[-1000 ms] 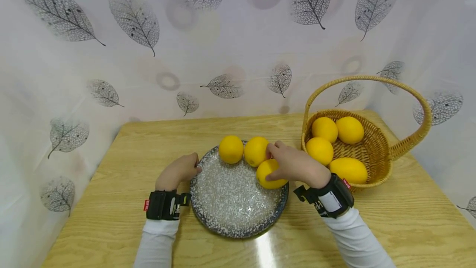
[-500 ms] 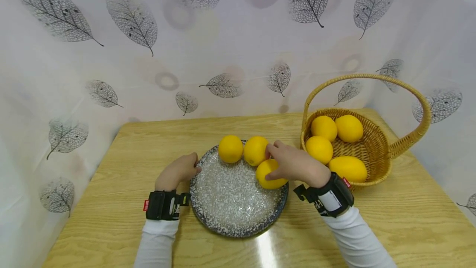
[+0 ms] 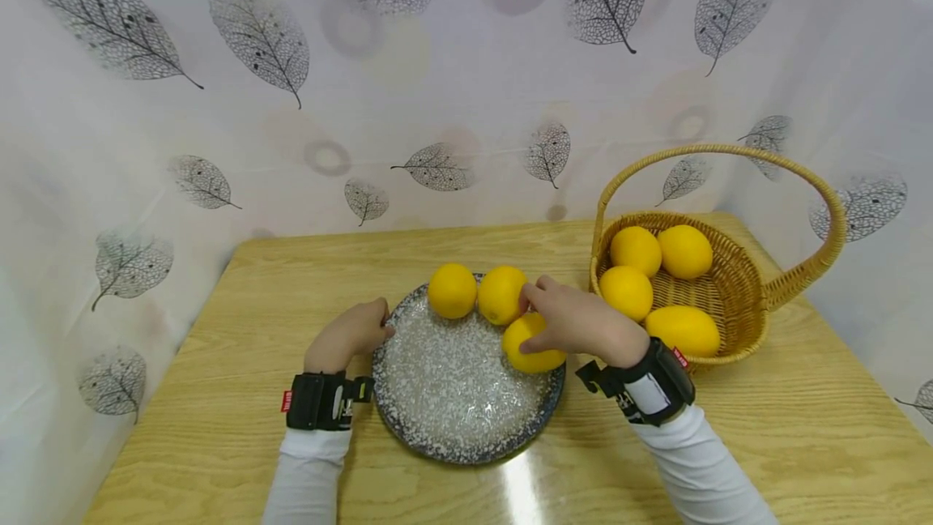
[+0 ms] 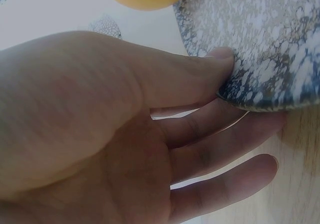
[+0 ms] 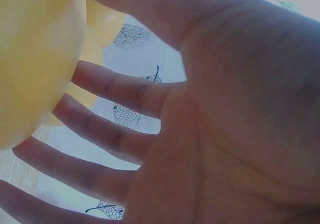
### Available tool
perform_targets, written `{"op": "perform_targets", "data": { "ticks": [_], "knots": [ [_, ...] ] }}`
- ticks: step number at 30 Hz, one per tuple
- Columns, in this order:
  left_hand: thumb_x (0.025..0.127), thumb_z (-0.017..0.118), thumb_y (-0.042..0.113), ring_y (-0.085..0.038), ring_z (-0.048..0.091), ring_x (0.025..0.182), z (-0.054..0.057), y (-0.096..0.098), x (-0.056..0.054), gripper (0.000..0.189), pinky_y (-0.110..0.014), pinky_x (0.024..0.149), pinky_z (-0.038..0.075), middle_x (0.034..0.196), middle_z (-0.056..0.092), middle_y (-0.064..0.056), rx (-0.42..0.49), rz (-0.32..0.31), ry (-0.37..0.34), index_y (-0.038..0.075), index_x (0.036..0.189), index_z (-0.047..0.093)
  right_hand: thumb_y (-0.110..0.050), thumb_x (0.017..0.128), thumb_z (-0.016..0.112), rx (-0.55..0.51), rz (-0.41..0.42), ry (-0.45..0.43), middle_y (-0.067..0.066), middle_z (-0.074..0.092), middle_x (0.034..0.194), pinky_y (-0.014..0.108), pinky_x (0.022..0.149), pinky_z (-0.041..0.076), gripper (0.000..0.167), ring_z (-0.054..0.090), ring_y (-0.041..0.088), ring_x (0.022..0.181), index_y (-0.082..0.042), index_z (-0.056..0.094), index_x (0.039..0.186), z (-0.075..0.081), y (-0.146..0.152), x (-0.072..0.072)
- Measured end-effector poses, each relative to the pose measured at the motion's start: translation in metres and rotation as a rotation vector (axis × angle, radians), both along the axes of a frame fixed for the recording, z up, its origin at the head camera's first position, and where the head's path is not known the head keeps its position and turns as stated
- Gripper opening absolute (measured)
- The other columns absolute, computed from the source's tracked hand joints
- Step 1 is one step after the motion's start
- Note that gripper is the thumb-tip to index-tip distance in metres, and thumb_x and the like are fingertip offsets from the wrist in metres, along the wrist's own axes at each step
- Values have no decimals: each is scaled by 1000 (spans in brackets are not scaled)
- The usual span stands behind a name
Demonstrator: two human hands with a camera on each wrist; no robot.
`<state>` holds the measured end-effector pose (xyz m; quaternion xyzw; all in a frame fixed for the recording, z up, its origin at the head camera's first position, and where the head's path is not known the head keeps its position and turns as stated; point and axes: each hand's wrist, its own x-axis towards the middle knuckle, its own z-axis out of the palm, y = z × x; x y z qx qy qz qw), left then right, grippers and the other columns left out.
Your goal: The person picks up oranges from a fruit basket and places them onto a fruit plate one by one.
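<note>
A round speckled grey plate [image 3: 466, 395] with a dark rim lies on the table. My left hand [image 3: 351, 337] pinches its left rim; in the left wrist view the thumb [image 4: 190, 78] is on top and fingers reach under the edge. My right hand [image 3: 583, 322] grips a yellow lemon [image 3: 526, 347] at the plate's right side, thumb and fingers spread around it in the right wrist view. Whether that lemon bears on the plate I cannot tell. Two more lemons sit side by side at the plate's far edge, a left one [image 3: 452, 292] and a right one [image 3: 501, 296].
To the right stands a wicker basket [image 3: 736, 298] with a tall arched handle [image 3: 714, 152]. Several lemons [image 3: 682, 330] lie in it. The wooden table [image 3: 219, 395] ends at a leaf-patterned curtain [image 3: 466, 87] behind and at both sides.
The lemon in my right hand appears to have shifted very slightly. Otherwise both hands, the plate and the basket stay where they were.
</note>
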<state>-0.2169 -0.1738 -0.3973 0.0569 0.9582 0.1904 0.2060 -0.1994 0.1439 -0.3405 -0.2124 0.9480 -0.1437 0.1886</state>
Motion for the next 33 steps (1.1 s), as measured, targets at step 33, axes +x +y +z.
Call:
{"op": "perform_targets", "data": {
  "ticks": [33],
  "knots": [
    [101,60,14,-25,56,84,2,-1,1,16,-40,77,50,99,66,-16,5,-29,18,-1,106,58,-38,88,79,-19,12,-28,7,54,109,29,70,46,46,55,18,82,-12,60,120,1,0,0]
  ]
}}
